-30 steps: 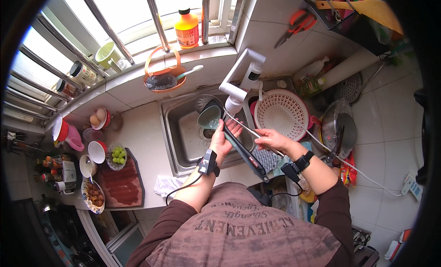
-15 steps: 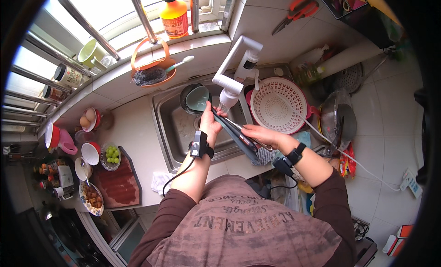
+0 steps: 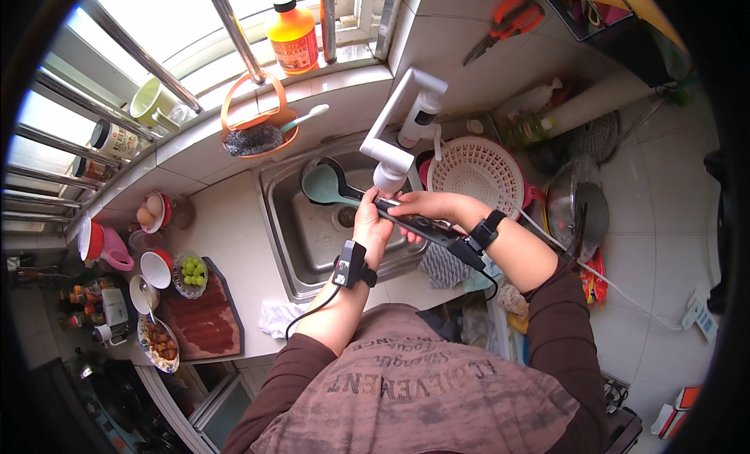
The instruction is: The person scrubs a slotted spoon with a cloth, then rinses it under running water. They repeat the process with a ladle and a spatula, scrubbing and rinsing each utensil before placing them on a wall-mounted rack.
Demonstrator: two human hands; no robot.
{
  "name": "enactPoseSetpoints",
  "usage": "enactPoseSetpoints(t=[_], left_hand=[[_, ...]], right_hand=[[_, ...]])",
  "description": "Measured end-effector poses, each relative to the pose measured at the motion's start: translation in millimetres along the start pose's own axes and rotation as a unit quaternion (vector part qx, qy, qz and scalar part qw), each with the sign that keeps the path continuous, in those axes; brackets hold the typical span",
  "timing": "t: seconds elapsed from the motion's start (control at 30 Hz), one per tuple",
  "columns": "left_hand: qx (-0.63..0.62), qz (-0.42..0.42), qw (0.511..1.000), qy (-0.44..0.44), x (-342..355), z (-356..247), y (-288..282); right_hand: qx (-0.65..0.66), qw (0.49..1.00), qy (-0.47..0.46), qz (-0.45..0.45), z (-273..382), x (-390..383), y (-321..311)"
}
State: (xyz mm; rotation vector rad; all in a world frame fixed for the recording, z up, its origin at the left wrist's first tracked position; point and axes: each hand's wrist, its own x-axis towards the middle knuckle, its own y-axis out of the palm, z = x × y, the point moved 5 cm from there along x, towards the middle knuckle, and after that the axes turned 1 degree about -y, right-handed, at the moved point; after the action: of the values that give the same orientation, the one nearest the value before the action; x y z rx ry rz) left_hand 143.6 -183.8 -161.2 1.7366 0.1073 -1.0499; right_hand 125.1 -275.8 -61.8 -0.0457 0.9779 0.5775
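Observation:
Over the sink [image 3: 301,251], my left hand [image 3: 373,226] is closed round the handle of a teal ladle [image 3: 321,185]. The bowl of the ladle points left, above the basin. Just behind it shows a dark, round-headed utensil [image 3: 337,167]; its handle seems to run into the same bundle. My right hand [image 3: 430,207] closes over the dark handles [image 3: 426,228], farther right along them. Right above my fingers is the head of a white jointed faucet [image 3: 391,174]. Whether water runs from it cannot be made out.
A white colander in a pink basin [image 3: 476,177] stands right of the sink. On the left counter are a reddish cutting board [image 3: 205,317], a bowl of green grapes [image 3: 191,271] and a plate of food [image 3: 158,345]. An orange caddy [image 3: 262,142] with a scrubber hangs behind the sink.
The ladle's bowl has dropped left and nearer to me, and its handle lies flatter. My right hand has moved up and left, closer to my left hand.

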Motion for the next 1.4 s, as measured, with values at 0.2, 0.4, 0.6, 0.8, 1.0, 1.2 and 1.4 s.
enactPoseSetpoints(t=[0.2,0.4,0.6,0.8,1.0,1.2,1.4], left_hand=[[-0.076,-0.020,0.997,-0.001,31.6,-28.0,3.4],[-0.111,-0.002,0.993,0.034,44.7,-48.4,3.3],[-0.183,-0.009,0.982,0.036,35.6,-42.6,-8.2],[-0.248,-0.053,0.966,0.054,32.5,-35.1,-31.0],[-0.216,-0.103,0.967,0.084,37.0,-36.3,-38.8],[-0.214,-0.072,0.971,0.074,45.0,-46.8,-40.7],[-0.245,-0.082,0.963,0.077,45.3,-60.1,-41.7]], right_hand=[[0.062,0.997,-0.038,-0.001,19.0,-14.1,-10.9],[0.038,0.986,-0.134,-0.093,40.7,-13.7,-19.8],[0.032,0.989,-0.102,-0.102,29.7,0.8,-6.7],[-0.020,0.981,-0.125,-0.145,29.7,16.3,-5.0],[0.067,0.982,-0.135,-0.111,19.7,36.2,8.1],[0.141,0.972,-0.164,-0.089,18.1,53.0,6.5],[0.375,0.873,-0.294,-0.108,14.7,69.4,-16.4]])
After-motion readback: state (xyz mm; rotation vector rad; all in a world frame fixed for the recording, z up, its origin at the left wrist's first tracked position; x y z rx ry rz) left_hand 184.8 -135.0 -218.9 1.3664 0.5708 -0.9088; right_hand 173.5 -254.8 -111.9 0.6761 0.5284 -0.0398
